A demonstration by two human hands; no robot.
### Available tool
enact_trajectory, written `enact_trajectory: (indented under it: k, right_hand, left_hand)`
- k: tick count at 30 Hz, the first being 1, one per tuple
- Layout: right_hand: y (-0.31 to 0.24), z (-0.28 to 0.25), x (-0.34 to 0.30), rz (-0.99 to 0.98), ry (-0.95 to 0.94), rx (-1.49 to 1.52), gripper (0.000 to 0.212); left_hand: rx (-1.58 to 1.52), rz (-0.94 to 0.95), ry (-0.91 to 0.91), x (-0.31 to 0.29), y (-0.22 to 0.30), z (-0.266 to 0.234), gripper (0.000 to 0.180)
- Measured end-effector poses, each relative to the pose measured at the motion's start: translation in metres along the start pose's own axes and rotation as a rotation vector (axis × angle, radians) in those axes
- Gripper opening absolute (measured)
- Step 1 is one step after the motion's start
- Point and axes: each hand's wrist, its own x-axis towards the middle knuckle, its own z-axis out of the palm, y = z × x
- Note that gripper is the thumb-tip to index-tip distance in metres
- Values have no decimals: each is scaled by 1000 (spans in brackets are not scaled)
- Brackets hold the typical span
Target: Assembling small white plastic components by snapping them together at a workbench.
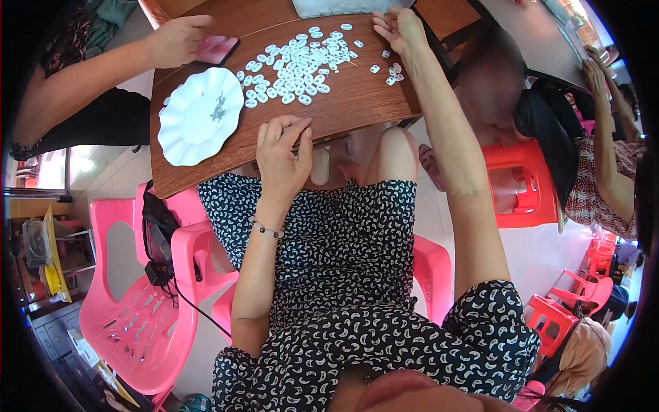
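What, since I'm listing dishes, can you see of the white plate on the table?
The white plate is roughly round, with a wavy rim, and looks ceramic or plastic. It lies face up on the left of the wooden table. Small grey bits sit right of its centre. White pieces lie close by its right edge.

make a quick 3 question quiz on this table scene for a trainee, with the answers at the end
1. True or false: the white wavy-rimmed dish lies to the left of the main pile of white two-holed oval pieces.
2. Which of the person's hands is nearer the pale container at the table's far side: a) left, b) right?
3. What lies in the dish?

Key:
1. True.
2. b, the right hand.
3. A small cluster of grey bits, too small to identify.
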Motion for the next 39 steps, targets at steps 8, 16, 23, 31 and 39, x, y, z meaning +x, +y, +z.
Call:
enact_trajectory:
  k: [8,16,23,31,39]
  right_hand:
    - [46,28,11,-346,-179,-191,22]
    - [59,55,-24,-458,-69,-806,41]
    - [61,54,-55,-401,-217,-753,36]
    - [60,54,-89,-88,-353,-31,17]
    - [19,41,-94,-129,-304,-65,14]
  left_hand:
    - [-5,-28,5,-1,3,0,16]
    - [-17,-12,23,-2,2,0,15]
    - [-36,-19,31,-2,0,1,15]
    - [-40,-41,19,1,-1,-1,13]
    - [-67,-168,-33,35,10,9,13]
